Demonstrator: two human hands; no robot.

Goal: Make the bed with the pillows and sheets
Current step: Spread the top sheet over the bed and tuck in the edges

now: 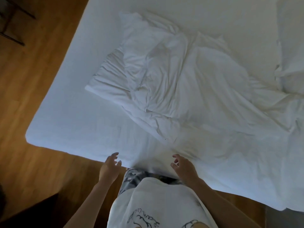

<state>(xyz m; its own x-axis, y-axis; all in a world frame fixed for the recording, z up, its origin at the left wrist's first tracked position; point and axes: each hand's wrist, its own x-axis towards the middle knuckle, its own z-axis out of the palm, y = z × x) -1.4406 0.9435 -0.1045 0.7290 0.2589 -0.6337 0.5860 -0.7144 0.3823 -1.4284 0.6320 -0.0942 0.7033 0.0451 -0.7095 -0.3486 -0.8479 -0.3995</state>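
Across most of the frame, from the upper right down to the lower edge, we see the bed [69, 112], its white mattress surface smooth along the left side and its rounded corner lying at the middle left. To the left of the bed and below it runs the wooden floor [29, 83], with dark furniture legs [14, 22] in the upper left corner of the frame. At the centre of the frame a crumpled white sheet [189, 89] lies on the bed in a long heap, spreading toward the right edge and down to the bed's near edge. At its upper left end we see a pillow [108, 79], partly covered by the sheet, with one creased end showing. At the far right edge another white bundle [292, 74] rests on the bed; we cannot tell whether it is a pillow or bedding. At the bottom centre we see the person's white printed shirt [158, 203]. The left hand [110, 167] hovers at the near edge of the bed, fingers [115, 156] spread and relaxed, holding nothing. The right hand [184, 165] hovers just over the sheet's near edge, its fingers loosely curled and gripping nothing.
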